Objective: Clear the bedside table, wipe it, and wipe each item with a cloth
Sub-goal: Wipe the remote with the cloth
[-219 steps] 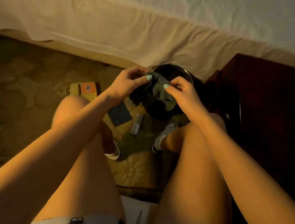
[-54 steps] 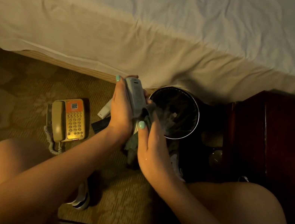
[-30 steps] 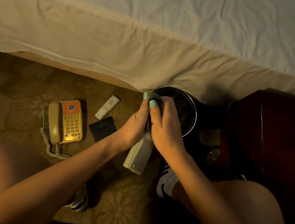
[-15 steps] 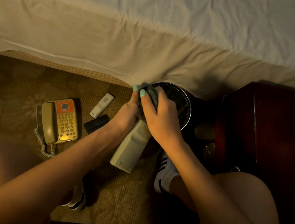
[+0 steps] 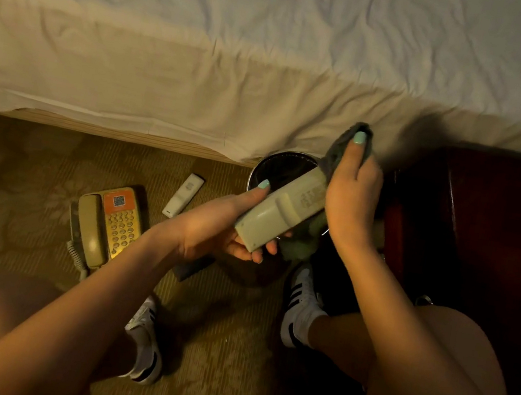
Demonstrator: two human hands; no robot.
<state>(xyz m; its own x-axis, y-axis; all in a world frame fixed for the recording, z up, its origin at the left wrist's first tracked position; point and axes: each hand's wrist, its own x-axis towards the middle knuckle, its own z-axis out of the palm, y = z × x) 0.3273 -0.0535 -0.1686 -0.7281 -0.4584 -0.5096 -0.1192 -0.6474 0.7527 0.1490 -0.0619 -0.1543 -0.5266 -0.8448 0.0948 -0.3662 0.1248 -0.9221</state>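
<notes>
My left hand (image 5: pixel 217 224) grips the near end of a pale remote control (image 5: pixel 280 214), held slanted above the floor. My right hand (image 5: pixel 351 196) holds a grey-green cloth (image 5: pixel 336 151) wrapped over the remote's far end; more cloth hangs below the remote. The dark wooden bedside table (image 5: pixel 495 238) stands at the right. On the carpet at the left lie an orange-faced corded telephone (image 5: pixel 108 222), a small white remote (image 5: pixel 182 196) and a dark flat item (image 5: pixel 192 269), partly hidden by my left forearm.
A round metal-rimmed waste bin (image 5: pixel 278 165) stands under my hands beside the bed (image 5: pixel 242 55). My two feet in white striped shoes rest on the patterned carpet (image 5: pixel 16 154). My knees fill the lower corners.
The remote has tilted from pointing down to lying slanted. My left hand has slid to its near end, and my right hand with the cloth has moved up and right to the far end.
</notes>
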